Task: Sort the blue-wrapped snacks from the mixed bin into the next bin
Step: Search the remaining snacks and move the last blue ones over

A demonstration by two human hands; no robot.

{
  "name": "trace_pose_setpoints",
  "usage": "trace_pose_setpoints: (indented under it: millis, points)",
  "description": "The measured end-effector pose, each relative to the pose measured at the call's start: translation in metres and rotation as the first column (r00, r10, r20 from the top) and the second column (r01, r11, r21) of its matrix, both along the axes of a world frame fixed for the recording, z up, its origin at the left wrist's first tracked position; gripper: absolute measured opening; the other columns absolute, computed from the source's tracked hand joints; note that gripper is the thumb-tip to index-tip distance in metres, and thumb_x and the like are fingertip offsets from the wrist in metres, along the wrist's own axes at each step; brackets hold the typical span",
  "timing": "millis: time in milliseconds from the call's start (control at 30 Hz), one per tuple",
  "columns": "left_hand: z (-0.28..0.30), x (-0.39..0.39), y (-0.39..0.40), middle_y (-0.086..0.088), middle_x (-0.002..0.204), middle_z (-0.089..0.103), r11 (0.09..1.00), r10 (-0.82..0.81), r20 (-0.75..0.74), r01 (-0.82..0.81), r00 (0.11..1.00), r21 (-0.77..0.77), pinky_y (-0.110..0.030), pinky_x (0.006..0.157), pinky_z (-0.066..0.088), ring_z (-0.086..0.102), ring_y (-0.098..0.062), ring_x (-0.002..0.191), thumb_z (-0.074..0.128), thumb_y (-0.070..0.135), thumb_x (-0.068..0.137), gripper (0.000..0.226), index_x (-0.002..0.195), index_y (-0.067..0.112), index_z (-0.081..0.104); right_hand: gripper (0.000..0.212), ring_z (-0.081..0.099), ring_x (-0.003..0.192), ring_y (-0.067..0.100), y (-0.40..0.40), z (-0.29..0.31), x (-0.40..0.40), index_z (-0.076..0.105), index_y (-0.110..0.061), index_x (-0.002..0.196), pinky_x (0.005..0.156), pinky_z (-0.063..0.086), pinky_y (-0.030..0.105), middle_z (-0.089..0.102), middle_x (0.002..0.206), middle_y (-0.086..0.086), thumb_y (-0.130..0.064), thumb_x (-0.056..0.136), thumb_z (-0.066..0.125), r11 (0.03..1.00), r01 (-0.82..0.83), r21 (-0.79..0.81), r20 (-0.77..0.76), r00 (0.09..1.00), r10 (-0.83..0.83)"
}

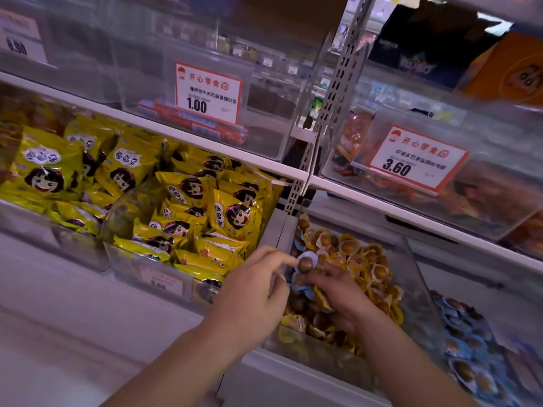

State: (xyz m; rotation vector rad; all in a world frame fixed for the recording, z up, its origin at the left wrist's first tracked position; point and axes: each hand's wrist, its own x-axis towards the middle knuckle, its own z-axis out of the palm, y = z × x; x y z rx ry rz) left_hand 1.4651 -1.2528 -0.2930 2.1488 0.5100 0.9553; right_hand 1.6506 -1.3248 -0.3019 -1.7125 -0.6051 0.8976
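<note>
Nearest to me, both forearms come up from 6 o'clock and meet at the mixed bin (411, 259), front-left corner. My left hand (252, 292) sits at the bin's 9 o'clock edge, fingers curled, forefinger and thumb pinching a blue snack (307, 263) w/ the brown ball facing up. I judge it's held high at the fingertips so I can check wrapper colour before it goes anywhere. My right hand (338, 292) is just beside it, at 3 o'clock of the left, fingers curled down onto the pile and closed round more blue wrappers (302, 287); how many, can't tell, they bunch under the fingers. Prob gathering several so one trip does the lot.

The yellow snacks (379, 271) fill the rest of the mixed bin, toward 1 o'clock of my hands, heaped against the clear wall. Blues seem to surface mostly near the corner, which is why both hands work there.

Next bin (470, 348) lies at 4 o'clock of the hands, already holding blue ones only, so the handful needs a short carry rightward over the divider. Risk: loose grip drops one back.

Further out, at 10 o'clock, yellow bags (182, 201) in their own bin. Beyond, the upper shelf w/ price tags (208, 92), not part of the job.
</note>
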Motion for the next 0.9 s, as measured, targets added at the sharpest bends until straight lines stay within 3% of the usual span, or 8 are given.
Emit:
trace_pose_setpoints:
  millis: [167, 267, 367, 433, 500, 600, 700, 900]
  points:
    - [0.010, 0.024, -0.028, 0.026, 0.116, 0.051, 1.000, 0.008, 0.160, -0.005, 0.987, -0.018, -0.015, 0.082, 0.048, 0.056, 0.003, 0.108, 0.045, 0.029, 0.093, 0.032, 0.120, 0.037, 0.059, 0.050, 0.063, 0.061, 0.021, -0.030, 0.016, 0.014, 0.067, -0.003, 0.110, 0.039, 0.041, 0.025, 0.069, 0.088, 0.020, -0.011, 0.063, 0.079, 0.973, 0.112, 0.203, -0.277, 0.959, -0.053]
    - [0.011, 0.054, -0.055, 0.031, 0.126, 0.049, 0.929, -0.079, 0.152, 0.128, 0.985, -0.348, -0.019, 0.094, 0.049, 0.052, 0.008, 0.118, 0.044, 0.056, 0.087, 0.043, 0.129, 0.050, 0.047, 0.045, 0.073, 0.079, 0.029, -0.045, 0.020, 0.025, 0.068, -0.002, 0.114, 0.055, 0.057, 0.031, 0.074, 0.100, 0.021, -0.012, 0.070, 0.076, 0.938, 0.141, 0.317, -0.305, 0.952, -0.040]
    - [0.010, 0.090, -0.061, 0.012, 0.134, 0.059, 0.583, -0.041, 0.125, 0.126, 0.991, -0.803, -0.040, 0.106, 0.047, 0.058, -0.008, 0.121, 0.054, 0.061, 0.086, 0.051, 0.133, 0.043, 0.051, 0.050, 0.071, 0.102, 0.036, -0.050, 0.013, 0.031, 0.067, -0.004, 0.118, 0.079, 0.060, 0.041, 0.073, 0.110, 0.022, -0.016, 0.071, 0.076, 0.905, 0.208, 0.370, -0.259, 0.959, -0.114]
    - [0.007, 0.110, -0.056, -0.002, 0.120, 0.071, 0.299, -0.034, 0.169, 0.171, 0.985, -0.939, -0.045, 0.090, 0.057, 0.069, -0.021, 0.107, 0.061, 0.038, 0.095, 0.029, 0.124, 0.033, 0.063, 0.040, 0.071, 0.102, 0.036, -0.047, 0.005, 0.032, 0.068, -0.007, 0.117, 0.088, 0.057, 0.047, 0.073, 0.109, 0.021, -0.011, 0.078, 0.073, 0.882, 0.261, 0.392, -0.278, 0.948, -0.157]
    - [0.006, 0.120, -0.047, -0.007, 0.101, 0.077, 0.170, -0.023, 0.202, 0.203, 0.979, -0.964, -0.041, 0.067, 0.060, 0.075, -0.024, 0.086, 0.064, 0.023, 0.095, 0.014, 0.108, 0.027, 0.070, 0.030, 0.069, 0.107, 0.036, -0.042, 0.002, 0.032, 0.068, -0.005, 0.118, 0.097, 0.052, 0.049, 0.072, 0.112, 0.021, -0.002, 0.089, 0.060, 0.878, 0.285, 0.385, -0.344, 0.927, -0.149]
    - [0.005, 0.126, -0.033, -0.006, 0.095, 0.078, 0.169, -0.069, 0.133, 0.143, 0.989, -0.975, -0.030, 0.054, 0.055, 0.074, -0.020, 0.071, 0.062, 0.038, 0.095, 0.021, 0.106, 0.023, 0.071, 0.033, 0.059, 0.121, 0.042, -0.040, 0.001, 0.041, 0.063, 0.006, 0.120, 0.109, 0.043, 0.053, 0.065, 0.124, 0.028, 0.000, 0.091, 0.051, 0.868, 0.325, 0.374, -0.476, 0.871, -0.121]
    - [0.004, 0.129, -0.025, -0.004, 0.096, 0.077, 0.197, -0.155, 0.047, 0.077, 0.987, -0.977, -0.026, 0.055, 0.051, 0.071, -0.016, 0.067, 0.055, 0.050, 0.094, 0.035, 0.112, 0.024, 0.071, 0.037, 0.055, 0.125, 0.043, -0.044, -0.001, 0.051, 0.061, 0.008, 0.122, 0.110, 0.043, 0.050, 0.063, 0.127, 0.029, -0.001, 0.091, 0.044, 0.858, 0.365, 0.360, -0.579, 0.809, -0.101]
    - [-0.001, 0.135, -0.027, -0.006, 0.108, 0.074, 0.380, -0.053, -0.009, 0.011, 0.999, -0.925, -0.049, 0.076, 0.059, 0.071, -0.028, 0.096, 0.063, 0.028, 0.094, 0.011, 0.098, 0.027, 0.073, 0.029, 0.066, 0.111, 0.039, -0.048, -0.003, 0.052, 0.069, 0.003, 0.113, 0.105, 0.047, 0.055, 0.070, 0.114, 0.024, 0.003, 0.091, 0.050, 0.874, 0.318, 0.367, -0.397, 0.904, -0.162]
